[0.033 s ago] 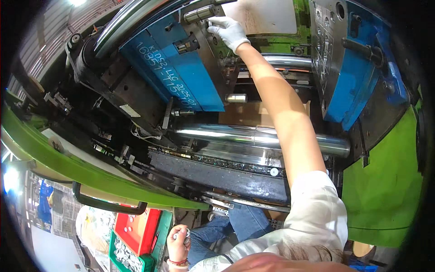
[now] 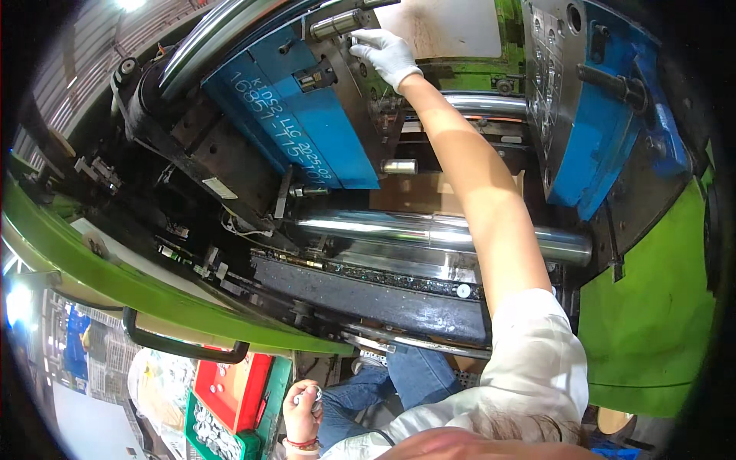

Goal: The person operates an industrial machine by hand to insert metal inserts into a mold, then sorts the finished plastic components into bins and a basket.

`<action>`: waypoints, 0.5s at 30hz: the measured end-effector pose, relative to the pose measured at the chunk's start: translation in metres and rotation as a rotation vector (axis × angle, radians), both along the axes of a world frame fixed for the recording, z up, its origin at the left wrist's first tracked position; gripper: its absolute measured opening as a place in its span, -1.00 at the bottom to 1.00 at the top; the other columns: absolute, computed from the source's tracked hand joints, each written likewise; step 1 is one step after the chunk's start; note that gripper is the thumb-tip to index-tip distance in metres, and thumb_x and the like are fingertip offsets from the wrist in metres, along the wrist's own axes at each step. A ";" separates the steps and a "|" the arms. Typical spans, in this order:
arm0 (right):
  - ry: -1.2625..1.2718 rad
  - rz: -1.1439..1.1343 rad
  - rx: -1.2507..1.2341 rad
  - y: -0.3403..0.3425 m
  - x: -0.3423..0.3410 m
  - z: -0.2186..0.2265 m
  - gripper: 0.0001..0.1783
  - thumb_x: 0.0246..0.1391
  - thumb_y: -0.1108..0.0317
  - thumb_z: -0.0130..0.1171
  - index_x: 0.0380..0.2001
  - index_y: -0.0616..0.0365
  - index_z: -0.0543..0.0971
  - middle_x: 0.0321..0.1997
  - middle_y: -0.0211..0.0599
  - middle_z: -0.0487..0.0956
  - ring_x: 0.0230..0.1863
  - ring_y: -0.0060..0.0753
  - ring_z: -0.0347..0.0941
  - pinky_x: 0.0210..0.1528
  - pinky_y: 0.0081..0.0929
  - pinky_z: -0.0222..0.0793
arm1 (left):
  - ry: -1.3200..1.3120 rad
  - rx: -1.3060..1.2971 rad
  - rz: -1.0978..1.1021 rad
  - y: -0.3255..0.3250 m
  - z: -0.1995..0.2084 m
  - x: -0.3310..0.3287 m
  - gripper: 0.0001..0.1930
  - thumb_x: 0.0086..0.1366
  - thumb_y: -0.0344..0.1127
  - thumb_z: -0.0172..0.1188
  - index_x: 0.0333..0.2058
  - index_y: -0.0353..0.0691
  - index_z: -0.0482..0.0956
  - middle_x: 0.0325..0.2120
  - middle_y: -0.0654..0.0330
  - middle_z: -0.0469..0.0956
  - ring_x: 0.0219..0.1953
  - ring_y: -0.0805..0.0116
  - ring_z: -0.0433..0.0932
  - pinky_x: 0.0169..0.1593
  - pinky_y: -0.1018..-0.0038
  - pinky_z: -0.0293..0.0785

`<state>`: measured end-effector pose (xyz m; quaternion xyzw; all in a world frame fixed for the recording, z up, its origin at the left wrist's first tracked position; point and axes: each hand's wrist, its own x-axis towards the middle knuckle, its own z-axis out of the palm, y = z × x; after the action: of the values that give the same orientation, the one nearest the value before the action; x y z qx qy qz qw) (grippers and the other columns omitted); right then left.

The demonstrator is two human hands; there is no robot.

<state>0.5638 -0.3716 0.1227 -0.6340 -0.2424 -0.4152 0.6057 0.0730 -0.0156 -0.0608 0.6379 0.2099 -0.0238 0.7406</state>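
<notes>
My right hand (image 2: 389,58), in a white glove, reaches far forward to the inner face of the left blue mould half (image 2: 307,126). Its thumb and fingertips are drawn together at the steel face, just below a thick guide pin (image 2: 336,24). What lies between those fingertips is too small to make out. Down by my lap, my bare left hand (image 2: 303,410) is curled closed around small round white pieces (image 2: 314,395), partly hidden by the fingers. The right blue mould half (image 2: 590,115) stands across the gap, its cavities facing the left one.
Polished tie bars (image 2: 360,224) cross the machine beneath my right arm. A lower guide pin (image 2: 399,165) juts into the gap. At the lower left are a red tray (image 2: 257,383) and a green basket (image 2: 249,445) of small pale pieces. A black handle (image 2: 184,349) sits on the green guard.
</notes>
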 end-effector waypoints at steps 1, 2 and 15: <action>-0.049 -0.134 -0.066 0.000 -0.004 0.001 -0.63 -0.04 0.22 0.30 -0.14 0.10 0.59 -0.14 -0.28 0.60 -0.11 -0.42 0.51 -0.02 -0.56 0.37 | 0.002 0.000 -0.003 -0.001 0.000 0.001 -0.87 0.28 -0.30 0.10 -0.26 -0.21 0.44 -0.66 0.30 0.36 -0.77 0.59 0.22 -0.76 0.67 0.09; -0.065 -0.118 -0.036 0.000 0.003 -0.003 -0.64 -0.01 0.18 0.27 -0.14 0.08 0.59 -0.15 -0.25 0.60 -0.10 -0.37 0.51 0.01 -0.55 0.35 | 0.000 0.000 -0.005 -0.002 0.000 0.000 -0.87 0.28 -0.30 0.10 -0.26 -0.21 0.44 -0.66 0.30 0.36 -0.77 0.59 0.22 -0.76 0.67 0.09; -0.001 -0.264 -0.025 0.006 0.003 0.000 -0.67 -0.04 0.19 0.25 -0.18 0.05 0.61 -0.17 -0.24 0.60 -0.16 -0.29 0.53 -0.06 -0.46 0.41 | 0.002 -0.016 -0.008 0.002 -0.003 0.000 -0.86 0.29 -0.29 0.09 -0.27 -0.21 0.44 -0.67 0.30 0.35 -0.78 0.59 0.21 -0.76 0.67 0.08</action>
<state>0.5664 -0.3661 0.1231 -0.6676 -0.1623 -0.4885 0.5379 0.0735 -0.0140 -0.0634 0.6328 0.2080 -0.0288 0.7453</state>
